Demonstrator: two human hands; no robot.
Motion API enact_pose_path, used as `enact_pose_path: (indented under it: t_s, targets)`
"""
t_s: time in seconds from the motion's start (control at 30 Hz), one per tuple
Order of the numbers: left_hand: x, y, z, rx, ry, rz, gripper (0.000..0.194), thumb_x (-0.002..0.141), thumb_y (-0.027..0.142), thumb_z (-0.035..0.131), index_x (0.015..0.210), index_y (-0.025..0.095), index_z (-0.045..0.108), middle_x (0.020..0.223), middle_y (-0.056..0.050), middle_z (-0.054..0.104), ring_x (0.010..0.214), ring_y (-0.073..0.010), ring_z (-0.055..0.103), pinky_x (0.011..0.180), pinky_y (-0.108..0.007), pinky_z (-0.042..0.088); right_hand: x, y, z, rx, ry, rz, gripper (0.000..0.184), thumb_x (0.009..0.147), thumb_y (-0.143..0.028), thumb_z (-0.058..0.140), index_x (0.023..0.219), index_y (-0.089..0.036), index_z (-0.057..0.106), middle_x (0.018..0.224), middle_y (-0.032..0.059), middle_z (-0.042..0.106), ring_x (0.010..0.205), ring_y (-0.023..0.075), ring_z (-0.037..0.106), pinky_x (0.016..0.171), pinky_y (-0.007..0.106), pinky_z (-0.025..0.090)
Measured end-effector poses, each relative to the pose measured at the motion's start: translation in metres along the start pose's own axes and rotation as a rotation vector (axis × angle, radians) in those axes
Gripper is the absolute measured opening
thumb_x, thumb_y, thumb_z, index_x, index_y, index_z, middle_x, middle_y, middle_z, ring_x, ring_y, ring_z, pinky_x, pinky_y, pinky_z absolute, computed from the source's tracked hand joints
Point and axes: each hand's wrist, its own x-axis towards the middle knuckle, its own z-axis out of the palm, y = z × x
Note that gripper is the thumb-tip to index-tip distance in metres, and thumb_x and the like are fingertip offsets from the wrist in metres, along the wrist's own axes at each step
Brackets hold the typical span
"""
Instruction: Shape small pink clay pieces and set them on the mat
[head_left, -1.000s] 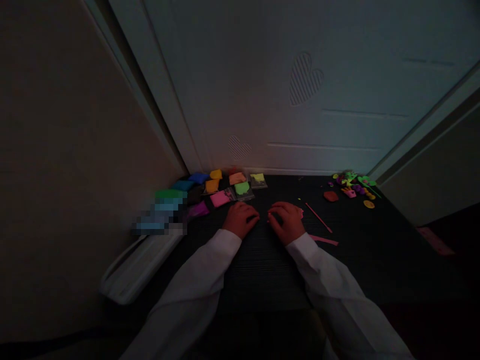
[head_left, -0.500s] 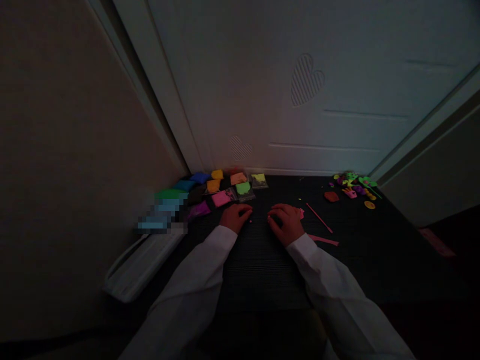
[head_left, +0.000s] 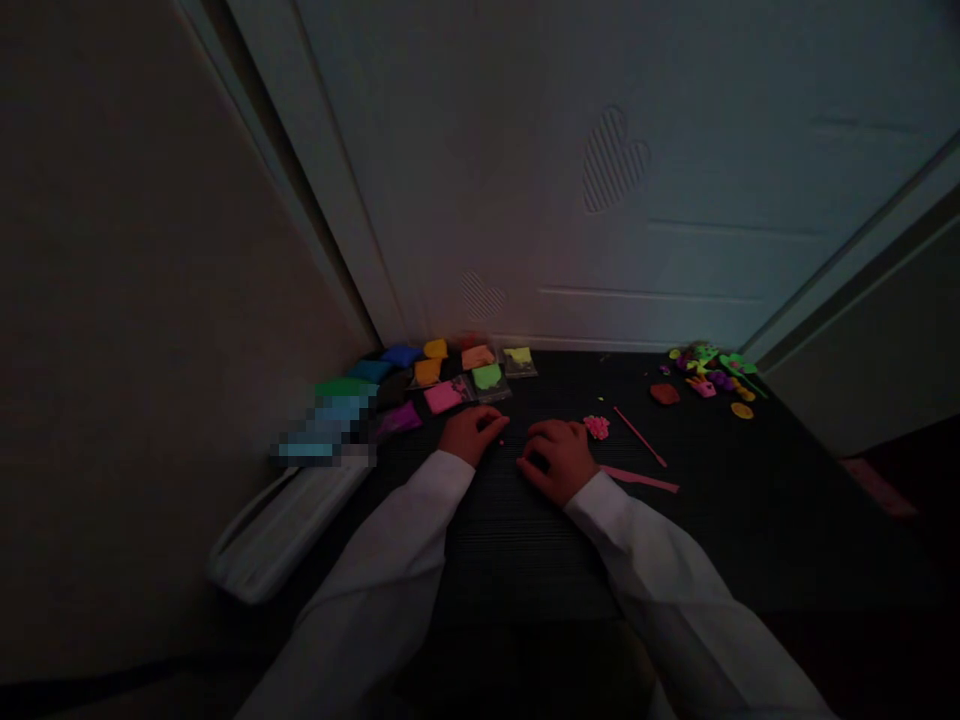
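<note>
My left hand rests low over the dark tabletop, its thumb and forefinger pressed close together. What the pinch holds, if anything, is too small to make out. A tiny pink bit lies just beside those fingertips. Facing it, my right hand is curled, with thumb and forefinger tips nearly meeting; dim light hides what is between them. Right of its knuckles sits a bumpy pink clay cluster. Further right are a thin pink stick and a flat pink strip, one end of it close to my right wrist.
Several bags of coloured clay, such as a pink bag and a green bag, lie at back left. A white case stands at left. A red lump and small clay pieces are at back right, before a white door.
My right hand has moved left, toward my left hand, uncovering the pink cluster. The left hand has barely shifted, its fingertips slightly to the right.
</note>
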Motion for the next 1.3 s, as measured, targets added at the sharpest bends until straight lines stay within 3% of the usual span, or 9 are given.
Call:
enact_pose_path:
  t_s: [0.43, 0.67, 0.83, 1.1, 1.3]
  targets:
    - [0.0, -0.005, 0.003, 0.038, -0.001, 0.027, 0.025, 0.067, 0.034, 0.047, 0.086, 0.021, 0.058, 0.08, -0.001, 0.06, 0.073, -0.0126, 0.054, 0.069, -0.026, 0.042, 0.0, 0.002, 0.003, -0.047, -0.076, 0.009, 0.015, 0.071, -0.033, 0.048, 0.079, -0.024, 0.057, 0.096, 0.003, 0.051, 0.095, 0.0184, 0.038, 0.08, 0.039, 0.017]
    - [-0.003, 0.003, 0.001, 0.08, -0.036, 0.188, 0.023, 0.069, 0.037, 0.046, 0.08, 0.021, 0.06, 0.081, -0.001, 0.059, 0.082, -0.014, 0.051, 0.076, -0.028, 0.039, 0.002, 0.006, -0.005, -0.036, -0.052, 0.029, 0.02, 0.069, -0.036, 0.05, 0.083, -0.024, 0.056, 0.097, 0.0033, 0.051, 0.094, 0.0193, 0.039, 0.08, 0.039, 0.017]
    - [-0.003, 0.005, 0.001, 0.134, -0.103, 0.322, 0.021, 0.07, 0.034, 0.046, 0.08, 0.023, 0.061, 0.085, -0.002, 0.06, 0.086, -0.0148, 0.047, 0.081, -0.032, 0.033, 0.004, 0.016, -0.014, -0.068, 0.072, 0.118, 0.018, 0.072, -0.028, 0.046, 0.086, -0.024, 0.056, 0.098, 0.0039, 0.051, 0.095, 0.0192, 0.04, 0.08, 0.039, 0.018]
    - [-0.004, 0.005, 0.002, 0.175, -0.14, 0.324, 0.021, 0.07, 0.034, 0.046, 0.082, 0.027, 0.062, 0.094, -0.001, 0.057, 0.093, -0.0169, 0.042, 0.083, -0.035, 0.031, 0.003, 0.015, -0.003, -0.137, -0.01, 0.082, 0.017, 0.072, -0.027, 0.046, 0.083, -0.024, 0.058, 0.094, 0.003, 0.054, 0.092, 0.0199, 0.04, 0.08, 0.04, 0.016]
    - [-0.004, 0.008, -0.006, 0.125, -0.088, 0.3, 0.023, 0.072, 0.032, 0.042, 0.081, 0.021, 0.061, 0.087, -0.003, 0.058, 0.088, -0.014, 0.046, 0.082, -0.03, 0.033, 0.003, 0.016, -0.002, -0.133, -0.01, 0.082, 0.014, 0.073, -0.028, 0.047, 0.079, -0.024, 0.058, 0.092, 0.0013, 0.055, 0.091, 0.0185, 0.041, 0.079, 0.041, 0.015]
